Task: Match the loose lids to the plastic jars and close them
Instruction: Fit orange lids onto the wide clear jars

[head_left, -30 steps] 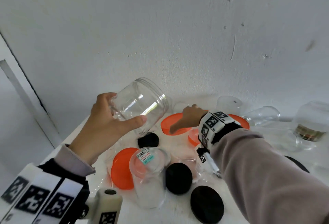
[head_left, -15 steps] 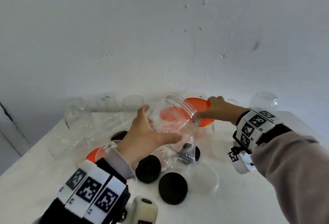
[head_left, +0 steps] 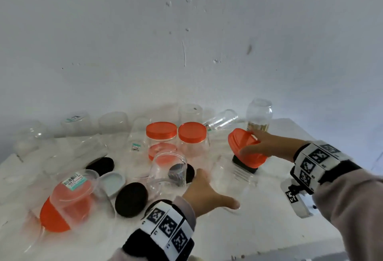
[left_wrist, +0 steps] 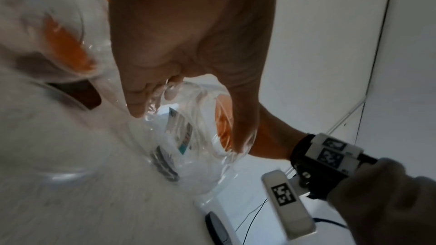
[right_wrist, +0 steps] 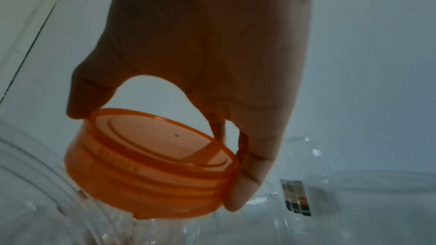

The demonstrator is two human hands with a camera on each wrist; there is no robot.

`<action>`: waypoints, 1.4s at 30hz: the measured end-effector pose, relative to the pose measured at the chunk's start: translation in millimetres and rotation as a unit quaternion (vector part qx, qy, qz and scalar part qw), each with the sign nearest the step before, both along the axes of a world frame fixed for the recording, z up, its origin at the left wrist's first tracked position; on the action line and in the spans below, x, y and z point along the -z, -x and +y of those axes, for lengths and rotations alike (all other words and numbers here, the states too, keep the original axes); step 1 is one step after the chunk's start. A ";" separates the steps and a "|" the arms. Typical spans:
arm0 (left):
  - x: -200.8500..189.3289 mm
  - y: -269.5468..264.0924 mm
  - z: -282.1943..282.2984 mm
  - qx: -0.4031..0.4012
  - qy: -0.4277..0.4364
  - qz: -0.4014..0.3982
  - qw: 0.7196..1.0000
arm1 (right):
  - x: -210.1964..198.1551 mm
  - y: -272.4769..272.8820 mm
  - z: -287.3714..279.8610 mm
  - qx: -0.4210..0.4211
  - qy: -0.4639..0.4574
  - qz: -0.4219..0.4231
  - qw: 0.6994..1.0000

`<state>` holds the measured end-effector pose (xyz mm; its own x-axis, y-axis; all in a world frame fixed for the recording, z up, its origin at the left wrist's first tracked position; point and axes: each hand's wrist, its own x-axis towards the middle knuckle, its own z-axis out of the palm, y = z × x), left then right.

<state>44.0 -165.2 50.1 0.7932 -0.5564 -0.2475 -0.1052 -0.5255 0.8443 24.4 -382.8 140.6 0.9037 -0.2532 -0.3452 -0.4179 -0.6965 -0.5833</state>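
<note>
My left hand [head_left: 215, 190] grips a clear plastic jar [head_left: 232, 180] tilted low over the white table [head_left: 269, 229], mouth turned away to the right. In the left wrist view my fingers [left_wrist: 141, 100] curl round this labelled jar [left_wrist: 188, 137]. At the jar's mouth my right hand [head_left: 257, 142] holds an orange lid [head_left: 246, 148], tilted. The right wrist view shows that orange lid [right_wrist: 151, 165] pinched between thumb and fingers just above clear plastic. A black object [head_left: 244, 165] sits right beneath the lid.
Two jars closed with orange lids [head_left: 161, 134] [head_left: 192, 132] stand at the middle back. An open jar [head_left: 167, 169], black lids [head_left: 131, 199] [head_left: 101, 165], a pale lid [head_left: 113, 181] and an upturned jar on an orange lid [head_left: 70, 198] lie left. Several clear jars line the wall.
Both hands have come to the right and down, the left with the clear jar and the right with the orange lid. The jar now lies low near the table.
</note>
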 end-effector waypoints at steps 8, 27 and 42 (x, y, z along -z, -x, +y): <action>19.9 -10.2 -37.5 0.071 -0.070 -0.029 0.995 | 11.4 9.5 -18.5 -0.029 0.009 0.072 0.997; 38.1 -16.7 -50.2 0.112 0.069 -0.037 0.991 | 19.2 0.1 5.6 -0.172 0.185 0.160 0.954; 47.1 -17.2 -48.6 0.056 0.010 -0.017 0.998 | 26.9 -9.7 26.1 -0.229 0.260 0.188 0.919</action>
